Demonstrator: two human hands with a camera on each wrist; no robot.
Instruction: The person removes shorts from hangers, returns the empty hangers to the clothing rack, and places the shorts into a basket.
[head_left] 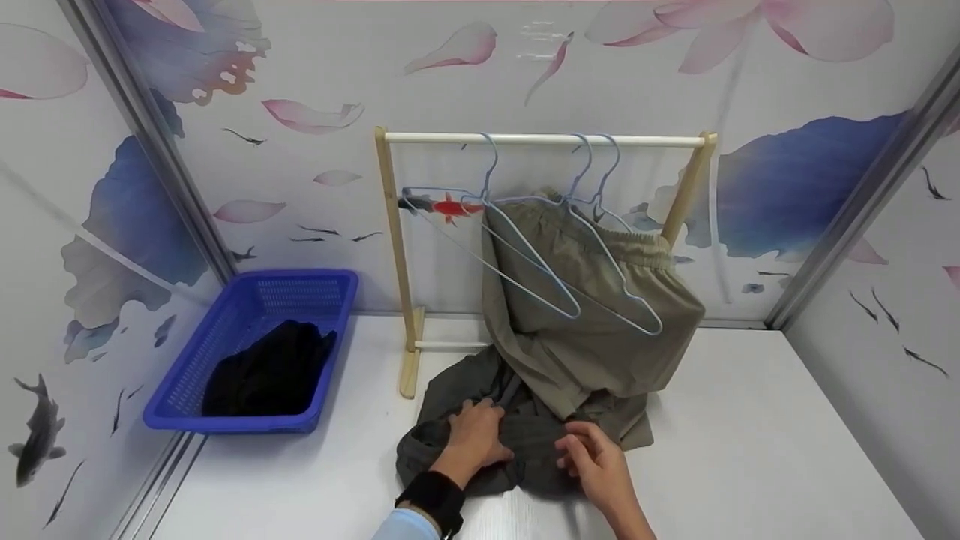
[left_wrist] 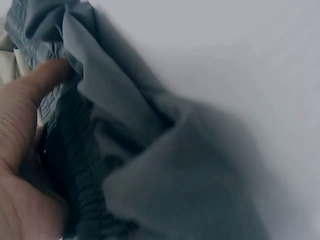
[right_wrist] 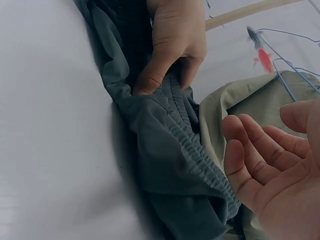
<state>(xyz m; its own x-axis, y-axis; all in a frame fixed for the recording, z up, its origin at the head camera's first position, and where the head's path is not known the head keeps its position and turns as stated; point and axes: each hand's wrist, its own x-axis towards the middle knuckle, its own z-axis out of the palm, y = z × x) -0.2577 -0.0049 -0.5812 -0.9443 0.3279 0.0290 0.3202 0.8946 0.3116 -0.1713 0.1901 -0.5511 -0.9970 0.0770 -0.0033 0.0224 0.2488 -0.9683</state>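
A dark grey garment [head_left: 534, 442] with a gathered elastic waistband [right_wrist: 200, 157] lies bunched on the white table. My left hand [head_left: 472, 435] holds it at the waistband; in the right wrist view the thumb and fingers pinch the cloth there. Just over the garment's right part is my right hand [head_left: 598, 463], its fingers loosely bent and nothing between them. Behind both hands, khaki elastic-waist trousers [head_left: 600, 300] hang from the rack, their lower part drooping onto the table beside the grey cloth.
A wooden rack with a white rail [head_left: 540, 139] stands at the back, carrying several blue wire hangers [head_left: 493, 161]. On the left is a blue plastic basket [head_left: 232, 425] with a black garment [head_left: 266, 371] inside. Patterned panels enclose the table's back and sides.
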